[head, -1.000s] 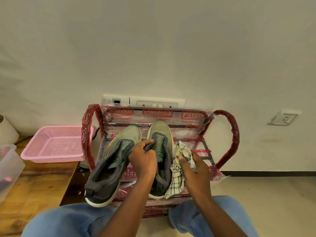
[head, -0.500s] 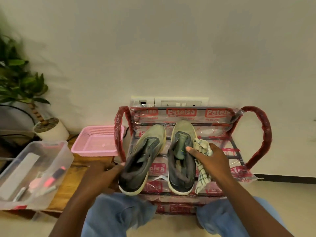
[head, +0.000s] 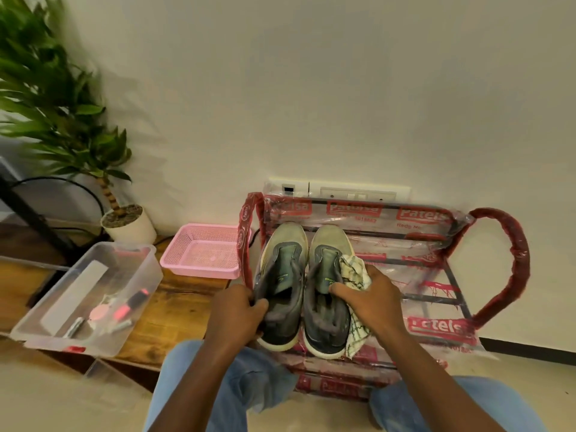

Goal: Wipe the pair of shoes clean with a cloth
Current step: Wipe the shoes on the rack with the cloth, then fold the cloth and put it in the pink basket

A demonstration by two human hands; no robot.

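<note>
Two grey-green sneakers stand side by side, toes toward the wall, on a plastic-wrapped rack (head: 436, 294). My left hand (head: 238, 311) grips the left shoe (head: 285, 269) at its collar and outer side. My right hand (head: 371, 302) presses a white checked cloth (head: 353, 272) against the outer side of the right shoe (head: 327, 266), with the thumb on the shoe's tongue. Part of the cloth hangs down past the heel (head: 358, 335).
A pink mesh basket (head: 202, 251) sits left of the rack on a wooden bench (head: 174, 310). A clear plastic box (head: 90, 294) with small items stands further left, a potted plant (head: 124, 222) behind it. Wall sockets (head: 336, 191) sit behind the rack. My knees are below.
My left hand let go of the right shoe's tongue, dropped away to the left, and now grips the left shoe, which now stands straight beside the other. The view swung left. The right hand stays with the cloth.
</note>
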